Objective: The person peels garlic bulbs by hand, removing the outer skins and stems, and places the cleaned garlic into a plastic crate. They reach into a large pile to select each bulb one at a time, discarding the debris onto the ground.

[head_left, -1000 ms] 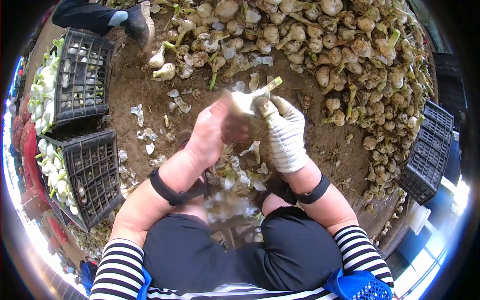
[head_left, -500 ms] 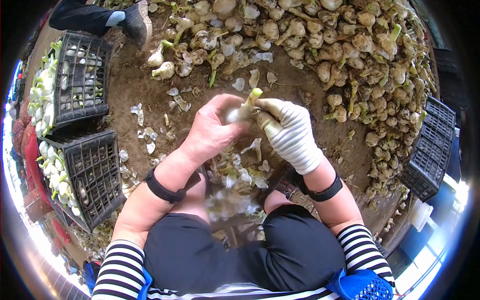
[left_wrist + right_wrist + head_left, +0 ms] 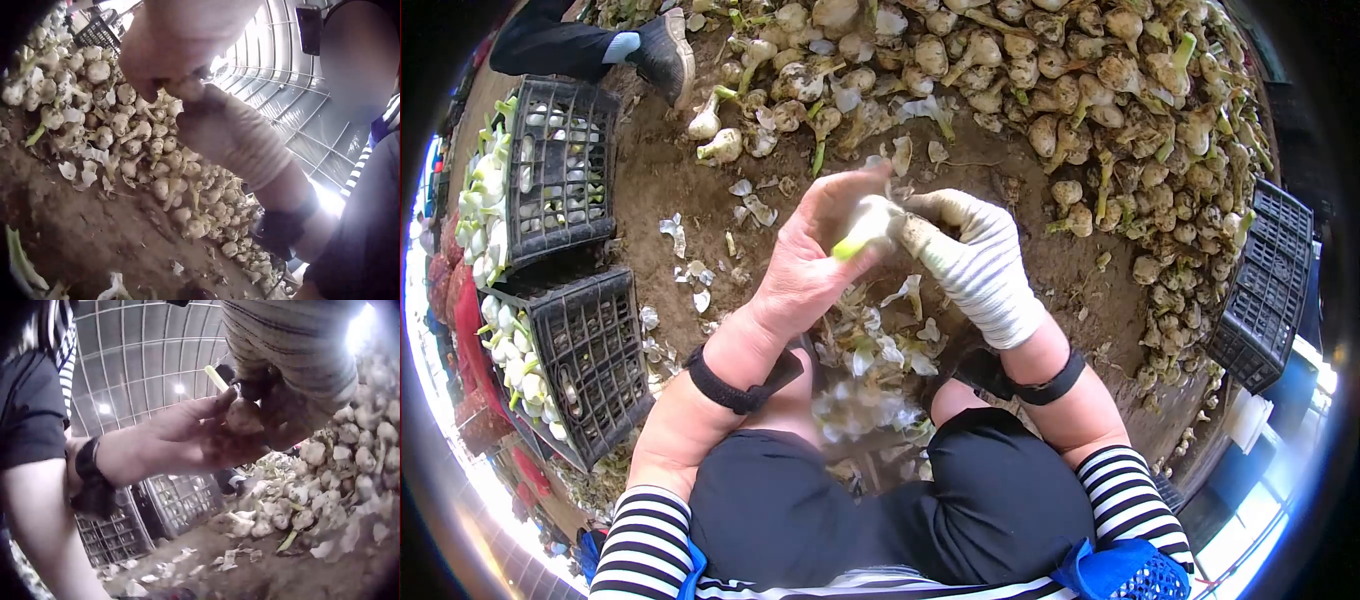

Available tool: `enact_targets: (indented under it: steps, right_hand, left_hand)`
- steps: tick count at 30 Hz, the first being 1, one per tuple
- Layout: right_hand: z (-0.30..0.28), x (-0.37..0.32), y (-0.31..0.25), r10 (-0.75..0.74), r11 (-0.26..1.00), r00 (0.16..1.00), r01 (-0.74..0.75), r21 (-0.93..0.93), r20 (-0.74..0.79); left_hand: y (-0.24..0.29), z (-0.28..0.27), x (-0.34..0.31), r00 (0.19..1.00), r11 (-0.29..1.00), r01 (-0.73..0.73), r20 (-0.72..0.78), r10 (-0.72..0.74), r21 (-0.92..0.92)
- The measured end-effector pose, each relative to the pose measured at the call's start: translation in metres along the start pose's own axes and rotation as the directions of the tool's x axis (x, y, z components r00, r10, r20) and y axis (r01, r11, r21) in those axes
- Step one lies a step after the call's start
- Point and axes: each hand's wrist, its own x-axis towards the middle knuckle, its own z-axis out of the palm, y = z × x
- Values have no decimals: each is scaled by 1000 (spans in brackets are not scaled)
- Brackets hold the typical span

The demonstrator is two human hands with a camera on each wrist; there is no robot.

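Note:
A garlic bulb (image 3: 872,216), white with a short green stem, is between the two hands over the ground in the head view, slightly blurred. My bare left hand (image 3: 812,240) holds it from the left, fingers curled behind it and the stem lying toward the thumb. On the other side my right hand (image 3: 978,262), in a dirty white striped knit glove, pinches the bulb's end with thumb and fingers. In the right wrist view the bulb (image 3: 244,417) sits between bare fingers and the dark glove tips, its cut stem (image 3: 216,379) pointing up.
A large heap of soil-stained garlic (image 3: 1100,110) spreads across the back and right. Two black crates (image 3: 565,170) with white garlic stand at left, another crate (image 3: 1262,285) at right. Peeled skins (image 3: 865,345) litter the ground between the knees. Another person's shoe (image 3: 666,58) is at upper left.
The bulb has turned in the hands: its stem pointed up and right, then upward, and now points down-left. The left hand's blur has eased, and the right hand has shifted slightly right.

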Motion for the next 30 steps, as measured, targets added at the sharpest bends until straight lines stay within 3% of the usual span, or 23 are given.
enact_targets:
  steps: [2, 4, 6, 7, 8, 9, 10, 12, 13, 15, 16, 17, 18, 19, 20, 22, 23, 24, 25, 26, 28, 29, 30]
  right_hand:
    - [7, 1, 4, -79, 997, 995, 79, -15, -66]
    - [8, 4, 7, -262, 946, 960, 235, -222, -101]
    - [7, 11, 10, -270, 934, 957, 235, -268, -103]
    - [2, 18, 12, -89, 993, 984, 100, 66, -152]
    - [-2, 24, 15, 100, 917, 985, -38, 396, -138]
    - [-7, 31, 23, 147, 834, 976, -36, 551, -159]
    - [-12, 31, 27, 175, 812, 976, -70, 580, -127]
    - [-15, 22, 22, 139, 876, 990, -136, 463, 28]
    - [-14, 18, 14, 139, 876, 990, -136, 463, 28]
    - [-6, 12, 0, 241, 512, 921, -389, 766, 306]
    - [0, 10, 2, 244, 511, 920, -390, 766, 306]
    - [7, 9, 7, 113, 712, 987, -160, 684, 113]
    - [10, 9, 9, -64, 845, 996, 83, 528, -55]
    - [8, 9, 7, -128, 967, 986, 148, 207, -107]
    - [6, 12, 17, -445, 895, 889, 437, -93, -107]
    - [7, 9, 12, -536, 820, 841, 499, -280, -71]
    - [7, 7, 7, -268, 931, 953, 294, 215, -142]
    - [6, 7, 3, 17, 754, 998, 29, 657, -63]
    - [-3, 19, 13, 13, 748, 990, 84, 658, -141]
    - [-10, 22, 16, 238, 652, 956, -25, 758, -174]
    - [-17, 15, 3, 170, 781, 979, -62, 621, -115]
    - [-7, 7, -2, -48, 939, 985, 101, 328, -167]
    - [2, 1, -5, -269, 962, 952, 272, -2, -143]
  left_hand:
    - [2, 0, -3, 983, 993, 109, -145, -116, -52]
    - [-1, -2, -3, 973, 997, 72, -222, -69, 4]
    - [-1, -4, -3, 925, 961, 201, -288, -250, -188]
    - [2, -6, -3, 908, 932, 257, -266, -323, -256]
    - [2, -6, -3, 909, 932, 257, -264, -324, -256]
    - [2, -7, -3, 935, 935, 200, -228, -271, -293]
    - [1, -9, -4, 957, 933, 143, -195, -216, -332]
    - [-1, -12, -3, 967, 926, 124, -167, -194, -355]
    - [-1, -11, -3, 977, 932, 116, -130, -170, -342]
    - [-5, -9, -2, 984, 937, 110, -93, -149, -332]
    - [-9, -7, 0, 982, 985, 93, -153, -115, -146]
    - [-11, -5, 2, 977, 996, 80, -203, -68, 48]
    - [-9, -3, 1, 977, 996, 79, -203, -67, 50]
    - [-4, -1, -1, 956, 978, 173, -220, -196, -120]
    - [2, 1, -2, 922, 923, 255, -216, -322, -287]
    - [7, 0, -1, 915, 914, 278, -207, -345, -295]
    - [7, -5, 1, 904, 867, 286, -185, -385, -408]
    - [7, -8, 2, 894, 807, 289, -156, -420, -515]
    - [11, -6, 0, 903, 821, 286, -146, -403, -495]
    - [11, -4, -1, 904, 821, 284, -146, -401, -495]
    - [9, -2, -2, 902, 868, 271, -206, -380, -415]
    - [5, -4, -2, 923, 915, 260, -198, -329, -307]
    - [4, -3, -2, 923, 914, 262, -197, -331, -309]
